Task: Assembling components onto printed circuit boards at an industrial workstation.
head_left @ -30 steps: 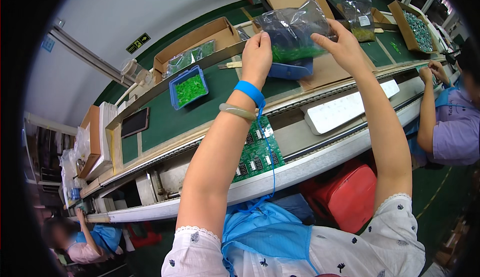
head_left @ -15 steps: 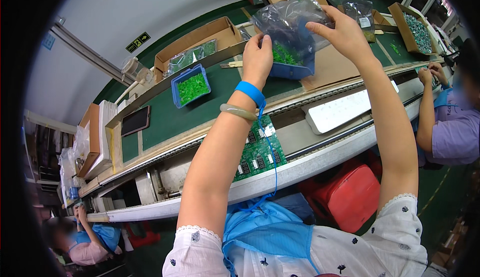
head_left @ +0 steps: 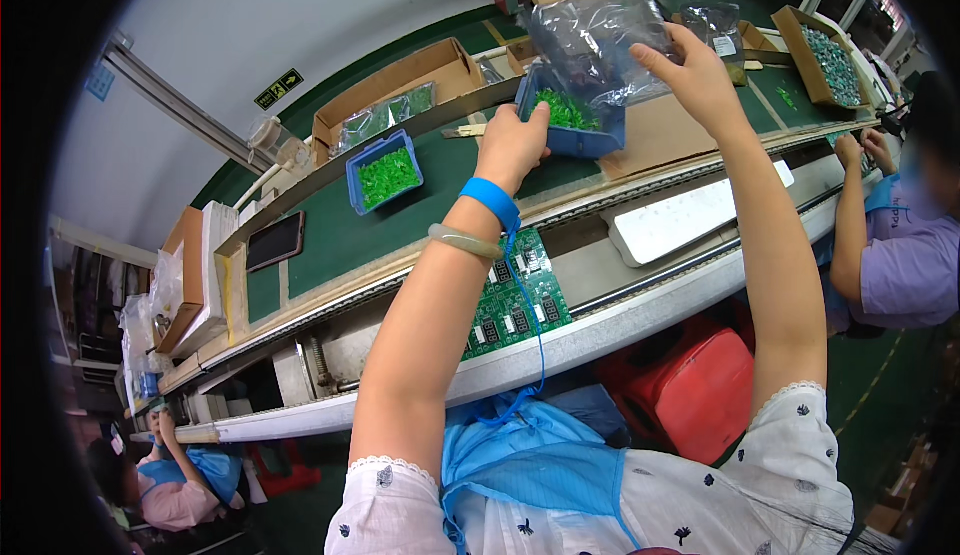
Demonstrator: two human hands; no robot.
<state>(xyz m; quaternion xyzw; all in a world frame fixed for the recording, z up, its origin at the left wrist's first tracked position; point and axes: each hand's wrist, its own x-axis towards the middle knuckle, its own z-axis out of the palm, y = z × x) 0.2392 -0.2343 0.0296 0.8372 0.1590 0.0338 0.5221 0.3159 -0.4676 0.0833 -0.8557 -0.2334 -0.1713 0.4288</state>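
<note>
My right hand (head_left: pixel 697 77) pinches a clear plastic bag (head_left: pixel 600 35) by its side, holding it over a blue bin (head_left: pixel 597 143). Small green parts (head_left: pixel 565 112) lie heaped in that bin. My left hand (head_left: pixel 516 143) grips the bin's near left edge, thumb at the rim; some of its fingers are hidden. A blue wrist strap and a pale bangle circle my left forearm. Left of that hand stands a second blue bin (head_left: pixel 354 187), also filled with green parts. Below my left wrist, a green circuit board (head_left: pixel 522 300) with displays rests on the conveyor rails.
Behind the bins is an open cardboard box (head_left: pixel 400 75) with bagged green parts. A tablet (head_left: pixel 275 241) lies at the left. A white panel (head_left: pixel 690 217) sits on the rails, and a box of small parts (head_left: pixel 828 60) at far right. Co-workers sit at both sides; a red stool (head_left: pixel 690 390) is below.
My left hand has let go of the bag and moved down onto the bin's edge. The bag, now in my right hand alone, has flattened out and no longer covers the green parts as much.
</note>
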